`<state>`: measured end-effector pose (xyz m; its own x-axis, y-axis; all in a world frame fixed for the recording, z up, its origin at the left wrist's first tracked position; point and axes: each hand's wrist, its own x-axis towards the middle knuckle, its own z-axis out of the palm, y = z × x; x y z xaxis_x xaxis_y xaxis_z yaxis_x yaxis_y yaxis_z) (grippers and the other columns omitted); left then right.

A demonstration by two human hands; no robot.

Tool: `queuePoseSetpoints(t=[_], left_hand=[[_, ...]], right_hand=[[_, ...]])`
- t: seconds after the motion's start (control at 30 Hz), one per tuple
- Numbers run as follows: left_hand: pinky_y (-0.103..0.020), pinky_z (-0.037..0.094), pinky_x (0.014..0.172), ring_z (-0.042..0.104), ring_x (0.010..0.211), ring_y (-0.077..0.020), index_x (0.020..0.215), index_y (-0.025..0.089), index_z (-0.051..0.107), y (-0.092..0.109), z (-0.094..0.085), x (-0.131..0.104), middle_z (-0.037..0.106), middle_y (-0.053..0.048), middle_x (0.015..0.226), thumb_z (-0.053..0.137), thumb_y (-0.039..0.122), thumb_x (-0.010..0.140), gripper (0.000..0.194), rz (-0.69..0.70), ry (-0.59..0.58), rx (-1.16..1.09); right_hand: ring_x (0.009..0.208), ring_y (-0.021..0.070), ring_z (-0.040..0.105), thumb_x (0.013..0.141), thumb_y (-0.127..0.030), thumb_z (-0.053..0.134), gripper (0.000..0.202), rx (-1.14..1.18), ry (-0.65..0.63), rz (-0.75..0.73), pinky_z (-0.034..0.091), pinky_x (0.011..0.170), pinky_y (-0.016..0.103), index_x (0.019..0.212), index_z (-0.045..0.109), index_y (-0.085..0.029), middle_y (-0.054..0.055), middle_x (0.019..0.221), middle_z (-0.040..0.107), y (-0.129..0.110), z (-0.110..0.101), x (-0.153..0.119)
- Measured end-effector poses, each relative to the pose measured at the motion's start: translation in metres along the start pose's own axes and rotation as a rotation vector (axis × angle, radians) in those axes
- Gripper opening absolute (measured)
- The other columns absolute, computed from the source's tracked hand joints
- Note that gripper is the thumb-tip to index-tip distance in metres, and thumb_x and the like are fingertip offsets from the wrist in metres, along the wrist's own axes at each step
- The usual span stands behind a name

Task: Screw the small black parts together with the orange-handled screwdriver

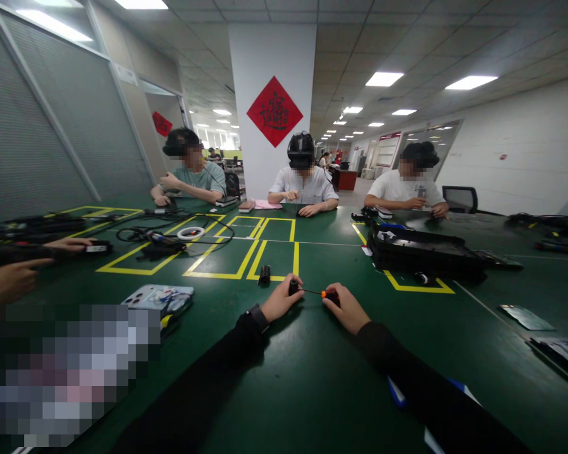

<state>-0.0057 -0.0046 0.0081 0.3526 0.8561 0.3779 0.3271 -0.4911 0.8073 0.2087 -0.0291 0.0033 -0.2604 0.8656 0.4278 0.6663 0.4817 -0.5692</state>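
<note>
My right hand is closed around the black handle of a screwdriver with an orange collar. Its thin shaft points left, towards my left hand. Between the fingers of that left hand is a small black cylindrical piece. The shaft's tip reaches this piece, but I cannot tell whether it sits inside it or only touches it. Just beyond my left hand, a short black ribbed cylinder stands on the green table.
Yellow tape rectangles mark the table. Black trays are stacked at the right, and cables with a white ring lie at the left. A phone-like case is near my left. Three people sit opposite; another person's hands reach in from the left.
</note>
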Motion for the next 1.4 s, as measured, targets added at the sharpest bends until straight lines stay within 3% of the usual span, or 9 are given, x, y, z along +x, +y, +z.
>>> queuePoseSetpoints(t=[0.17, 0.53, 0.7, 0.8, 0.93, 1.2, 1.4], left_hand=[[-0.028, 0.039, 0.076, 0.05, 0.076, -0.0127, 0.092, 0.018, 0.046, 0.0001, 0.0003, 0.0003, 0.053, 0.0, 0.082, 0.051, 0.026, 0.073, 0.021, -0.015, 0.008, -0.009], [-0.027, 0.039, 0.074, 0.049, 0.075, -0.0124, 0.092, 0.018, 0.046, -0.0027, 0.0002, 0.0008, 0.052, 0.0, 0.081, 0.051, 0.026, 0.073, 0.021, -0.006, 0.01, 0.008], [-0.027, 0.039, 0.074, 0.049, 0.076, -0.0124, 0.092, 0.018, 0.046, -0.0019, 0.0009, 0.0004, 0.053, 0.0, 0.081, 0.051, 0.026, 0.074, 0.02, 0.0, 0.016, 0.014], [-0.026, 0.039, 0.074, 0.05, 0.076, -0.0122, 0.092, 0.019, 0.046, -0.0014, 0.0006, -0.0003, 0.053, 0.0, 0.082, 0.05, 0.027, 0.075, 0.02, 0.015, 0.011, 0.016], [-0.026, 0.039, 0.075, 0.05, 0.076, -0.012, 0.093, 0.019, 0.046, -0.0012, 0.0003, -0.0008, 0.053, 0.0, 0.082, 0.049, 0.028, 0.076, 0.02, 0.022, 0.008, 0.012], [-0.026, 0.039, 0.075, 0.05, 0.076, -0.0118, 0.092, 0.019, 0.046, -0.0023, 0.0003, -0.0002, 0.053, 0.0, 0.083, 0.049, 0.028, 0.075, 0.02, 0.011, 0.017, 0.015], [-0.026, 0.039, 0.075, 0.05, 0.076, -0.0121, 0.092, 0.019, 0.045, -0.0017, 0.0008, -0.0001, 0.053, 0.0, 0.082, 0.05, 0.027, 0.075, 0.02, 0.011, 0.016, 0.02]], right_hand=[[0.091, 0.0174, 0.048, 0.086, -0.025, 0.03, 0.028, -0.05, -0.027, -0.076, 0.036, 0.084, 0.034, 0.094, 0.056, -0.018, 0.007, 0.092, 0.056, 0.0023, -0.0018, 0.0025], [0.078, 0.0154, 0.051, 0.075, -0.023, 0.052, 0.01, -0.002, -0.001, -0.006, 0.041, 0.072, 0.03, 0.084, 0.052, -0.019, 0.003, 0.083, 0.056, -0.0028, -0.0039, 0.0001], [0.082, 0.0155, 0.052, 0.07, -0.029, 0.058, 0.028, 0.046, -0.035, -0.001, 0.043, 0.074, 0.03, 0.094, 0.051, -0.019, 0.003, 0.089, 0.055, -0.0022, -0.0032, 0.0001], [0.09, 0.0165, 0.05, 0.079, -0.03, 0.047, 0.025, 0.029, -0.027, -0.034, 0.04, 0.081, 0.032, 0.101, 0.052, -0.018, 0.007, 0.095, 0.055, -0.0032, -0.0056, 0.0013], [0.089, 0.017, 0.049, 0.086, -0.024, 0.032, 0.028, -0.013, -0.064, -0.108, 0.038, 0.083, 0.033, 0.087, 0.059, -0.018, 0.007, 0.089, 0.057, -0.0046, -0.0087, 0.0035], [0.084, 0.0163, 0.051, 0.078, -0.025, 0.048, 0.015, -0.01, -0.025, -0.034, 0.04, 0.077, 0.032, 0.089, 0.056, -0.019, 0.004, 0.088, 0.058, -0.0025, -0.0086, 0.0008], [0.081, 0.0147, 0.053, 0.074, -0.028, 0.053, 0.018, 0.081, -0.038, 0.019, 0.042, 0.075, 0.029, 0.09, 0.052, -0.019, 0.003, 0.086, 0.058, -0.0013, -0.0055, 0.0023]])
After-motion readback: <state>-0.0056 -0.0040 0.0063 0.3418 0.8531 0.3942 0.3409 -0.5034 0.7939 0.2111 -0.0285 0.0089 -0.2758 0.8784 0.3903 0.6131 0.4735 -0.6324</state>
